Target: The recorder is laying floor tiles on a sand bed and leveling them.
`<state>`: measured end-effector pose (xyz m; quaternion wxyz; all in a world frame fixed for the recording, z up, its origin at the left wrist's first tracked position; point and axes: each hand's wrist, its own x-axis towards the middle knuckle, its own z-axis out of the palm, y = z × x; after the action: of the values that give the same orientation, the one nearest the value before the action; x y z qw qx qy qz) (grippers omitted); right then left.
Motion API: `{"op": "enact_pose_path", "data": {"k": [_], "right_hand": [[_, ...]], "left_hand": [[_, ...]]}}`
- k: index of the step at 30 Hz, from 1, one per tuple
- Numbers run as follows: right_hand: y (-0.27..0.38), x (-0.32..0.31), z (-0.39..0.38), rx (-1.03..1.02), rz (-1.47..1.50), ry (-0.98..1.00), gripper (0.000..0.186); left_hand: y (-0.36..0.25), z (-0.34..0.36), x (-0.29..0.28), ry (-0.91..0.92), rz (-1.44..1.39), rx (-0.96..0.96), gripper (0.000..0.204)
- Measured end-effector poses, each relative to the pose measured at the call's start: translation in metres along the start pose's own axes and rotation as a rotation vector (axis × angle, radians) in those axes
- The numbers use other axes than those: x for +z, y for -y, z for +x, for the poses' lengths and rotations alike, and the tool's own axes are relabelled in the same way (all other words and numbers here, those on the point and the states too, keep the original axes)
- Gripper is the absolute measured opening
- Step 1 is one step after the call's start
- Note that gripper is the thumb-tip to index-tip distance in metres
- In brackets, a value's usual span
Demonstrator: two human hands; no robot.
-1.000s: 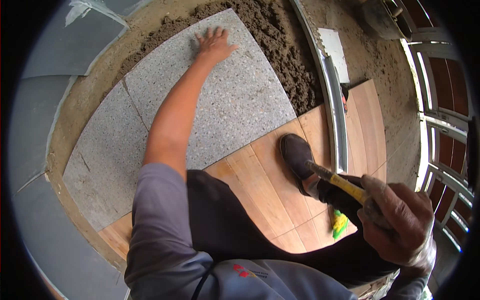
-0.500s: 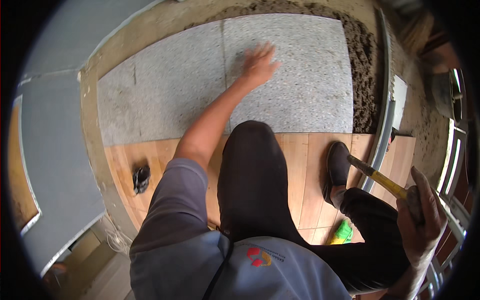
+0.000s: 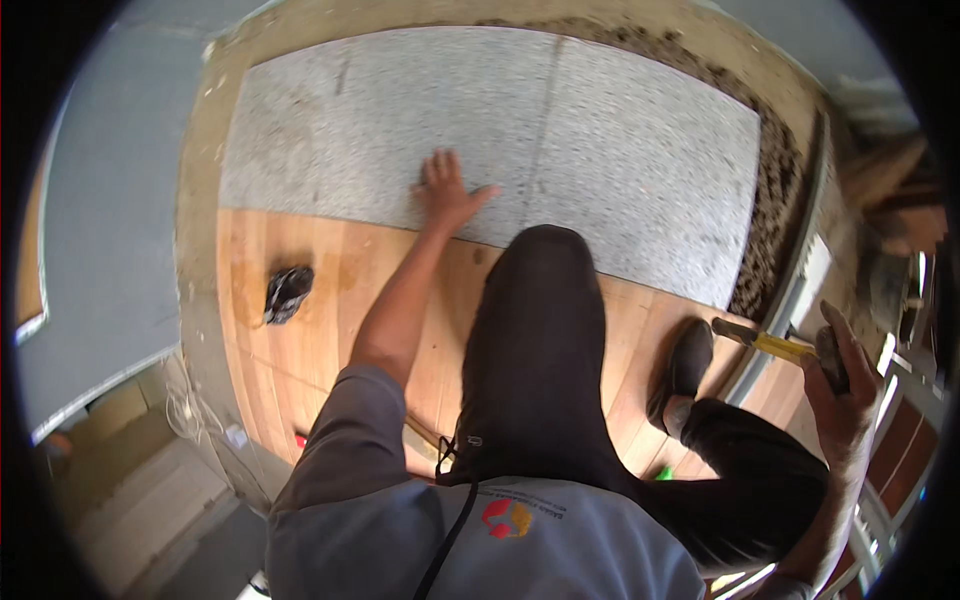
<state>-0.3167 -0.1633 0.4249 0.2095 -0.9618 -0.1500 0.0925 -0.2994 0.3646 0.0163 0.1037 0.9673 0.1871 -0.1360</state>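
Note:
My left hand (image 3: 450,200) is open, its fingers spread flat over the speckled grey tile (image 3: 640,160), close to the tile's near edge. A thin dark seam crosses the grey surface to the right of that hand. Off to the right, my right hand (image 3: 848,385) is closed around the head end of a mallet (image 3: 785,347). Its yellow handle points left, toward my shoe, and the fingers partly hide its dark head.
Wood-look flooring (image 3: 340,350) borders the tile's near edge, with a crumpled black plastic bag (image 3: 289,294) lying on it. Dark loose mortar (image 3: 775,200) lines the tile's right side, beside a long metal straightedge (image 3: 765,355). A grey wall (image 3: 130,220) stands at left.
My left hand has moved left and nearer to me across the tile. My view has shifted, and the right hand still grips the mallet.

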Motion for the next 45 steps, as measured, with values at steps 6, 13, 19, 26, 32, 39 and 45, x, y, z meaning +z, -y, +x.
{"op": "enact_pose_path", "data": {"k": [6, 13, 19, 26, 32, 39, 45], "right_hand": [[0.005, 0.005, 0.018, 0.109, 0.038, 0.060, 0.059], [0.009, 0.009, 0.018, 0.150, -0.076, 0.094, 0.057], [0.018, 0.021, 0.013, 0.175, -0.042, 0.090, 0.057], [0.029, 0.026, 0.012, 0.164, -0.023, 0.062, 0.056], [0.026, 0.024, 0.015, 0.017, -0.056, 0.038, 0.056], [0.023, 0.020, 0.015, 0.178, -0.005, 0.075, 0.058], [0.021, 0.020, 0.012, 0.215, -0.001, 0.120, 0.057]], "left_hand": [[0.046, 0.009, 0.007, -0.109, -0.138, -0.069, 0.129], [0.211, 0.018, 0.002, -0.239, -0.136, -0.553, 0.135], [0.279, 0.020, -0.006, -0.216, -0.073, -0.499, 0.140], [0.284, 0.025, 0.008, -0.235, -0.078, -0.492, 0.142], [0.249, 0.022, -0.024, -0.131, -0.166, -0.399, 0.143], [0.134, 0.007, -0.028, 0.062, -0.130, -0.303, 0.151], [0.163, 0.006, -0.011, -0.114, -0.140, -0.231, 0.140]]}}
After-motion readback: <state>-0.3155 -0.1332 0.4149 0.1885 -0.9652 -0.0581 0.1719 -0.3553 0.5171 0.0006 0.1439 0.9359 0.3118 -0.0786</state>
